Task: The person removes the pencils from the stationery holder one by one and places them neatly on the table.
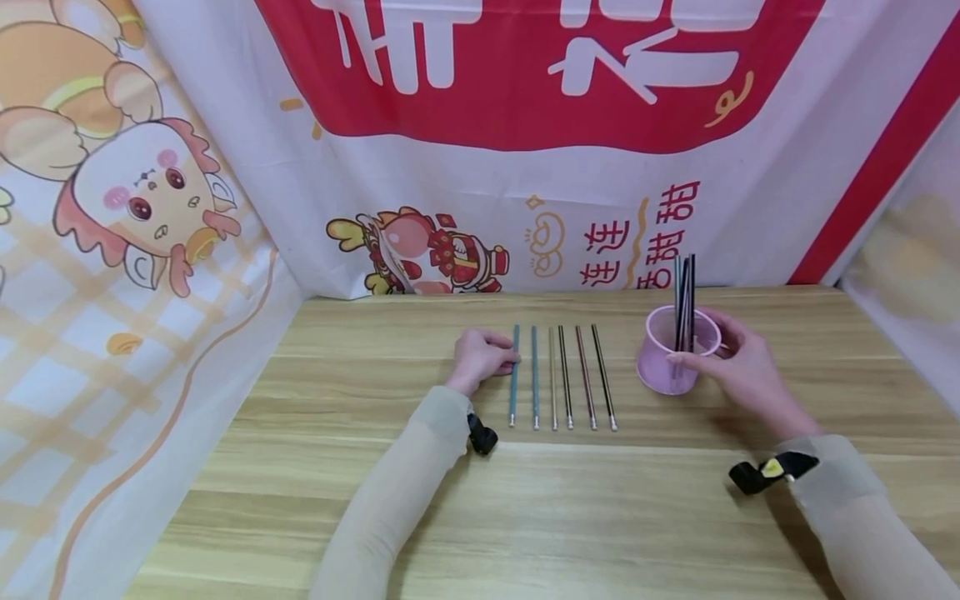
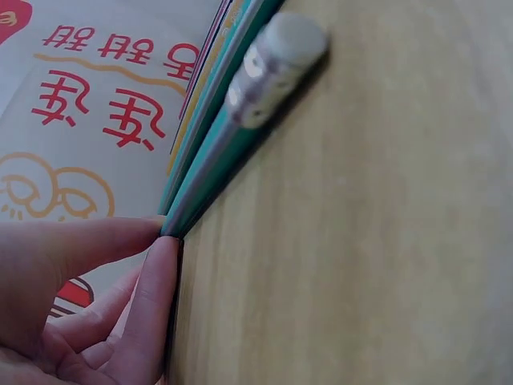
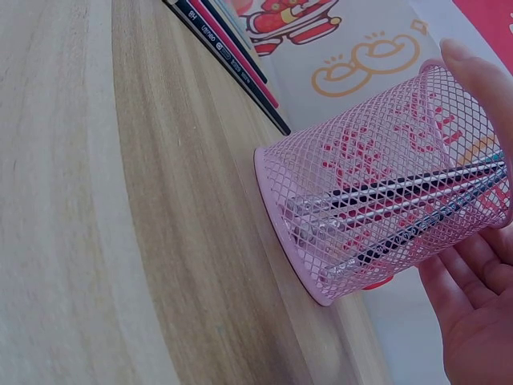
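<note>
My left hand [image 1: 483, 358] is at the left end of a row of pencils, its thumb and finger pinching the leftmost teal pencil [image 1: 513, 387]. In the left wrist view, this pencil's white eraser [image 2: 296, 38] points up toward the camera. Beside it lie another teal pencil [image 1: 536, 379], a yellowish one [image 1: 553, 383], and dark and red ones [image 1: 587, 379], eraser ends toward me. On the right, my right hand [image 1: 742, 367] grips a pink mesh pencil cup [image 1: 656, 371] near its rim. Several pencils [image 1: 684, 287] stand in the cup, eraser ends down, seen through the mesh.
A wooden table [image 1: 600, 517] carries everything. Printed white and red cloth [image 1: 465, 175] hangs along its back edge, and another patterned cloth [image 1: 150, 350] covers the left side. Each wrist wears a black strap [image 1: 482, 435].
</note>
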`<state>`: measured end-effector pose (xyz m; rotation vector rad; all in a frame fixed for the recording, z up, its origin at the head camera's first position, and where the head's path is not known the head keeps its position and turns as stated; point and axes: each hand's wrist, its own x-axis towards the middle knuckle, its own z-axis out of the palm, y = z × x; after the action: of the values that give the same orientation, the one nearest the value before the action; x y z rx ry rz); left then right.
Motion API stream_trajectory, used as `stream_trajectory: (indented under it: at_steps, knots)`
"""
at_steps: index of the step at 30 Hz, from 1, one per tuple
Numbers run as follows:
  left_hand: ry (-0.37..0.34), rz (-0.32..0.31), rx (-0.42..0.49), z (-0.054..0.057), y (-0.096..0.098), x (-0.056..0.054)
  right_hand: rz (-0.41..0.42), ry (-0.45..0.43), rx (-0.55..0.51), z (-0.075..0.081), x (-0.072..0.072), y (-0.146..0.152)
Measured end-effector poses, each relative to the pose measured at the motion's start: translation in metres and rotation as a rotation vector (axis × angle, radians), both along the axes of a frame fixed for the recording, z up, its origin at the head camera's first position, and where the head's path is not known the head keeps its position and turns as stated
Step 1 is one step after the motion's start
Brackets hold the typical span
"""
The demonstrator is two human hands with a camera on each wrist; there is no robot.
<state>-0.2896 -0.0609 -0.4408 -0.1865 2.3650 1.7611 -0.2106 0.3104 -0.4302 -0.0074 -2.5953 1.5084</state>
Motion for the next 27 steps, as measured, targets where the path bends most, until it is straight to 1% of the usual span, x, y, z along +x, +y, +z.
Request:
stream_trajectory:
  at_steps: [6, 11, 20, 27]
  knots:
    - [-0.002, 0.006, -0.033, 0.0012, 0.0011, 0.0005, -0.001, 0.007, 0.004, 0.0009, -0.0006, -0.0001]
    - [0.009, -0.003, -0.019, 0.0007, 0.0008, 0.0, 0.004, 0.011, 0.008, 0.0008, -0.0016, 0.0011]
    - [0.001, -0.002, -0.013, -0.0008, 0.0002, -0.0009, 0.003, -0.002, 0.007, 0.0008, -0.001, 0.0009]
    - [0.005, -0.007, -0.01, 0.0021, -0.0004, 0.0012, -0.008, -0.021, -0.004, 0.0027, 0.0003, -0.0005]
